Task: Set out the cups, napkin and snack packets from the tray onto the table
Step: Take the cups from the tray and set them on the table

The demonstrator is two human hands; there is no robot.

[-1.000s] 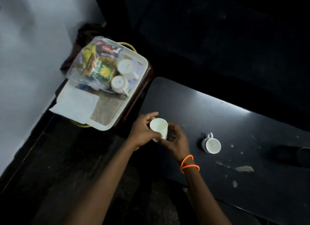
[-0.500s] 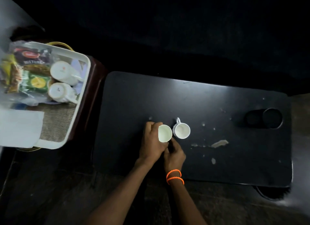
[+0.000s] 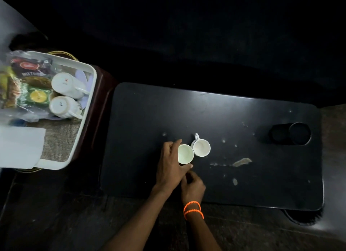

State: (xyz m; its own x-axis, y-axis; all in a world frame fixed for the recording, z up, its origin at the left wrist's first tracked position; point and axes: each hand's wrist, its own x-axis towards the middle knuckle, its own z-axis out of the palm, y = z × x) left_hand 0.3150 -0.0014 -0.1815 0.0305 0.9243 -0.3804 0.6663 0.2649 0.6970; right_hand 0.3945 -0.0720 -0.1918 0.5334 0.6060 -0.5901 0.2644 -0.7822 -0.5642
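Two white cups stand upright side by side on the black table. My left hand wraps the left side of the nearer cup, which rests on the tabletop. The second cup touches it on the right, with its handle pointing away from me. My right hand, with orange bead bracelets on the wrist, is curled just behind the held cup and holds nothing I can see. On the left, the white tray holds two more cups lying on their sides, snack packets in clear plastic and a white napkin.
The tray sits on a dark red stand beside the table's left end. A black cylindrical container lies on its side at the table's right end. Pale stains mark the tabletop right of the cups. The floor around is dark.
Both hands carried the cup from the table's left edge to beside the other cup and set it down. My right hand has drawn back from it slightly.
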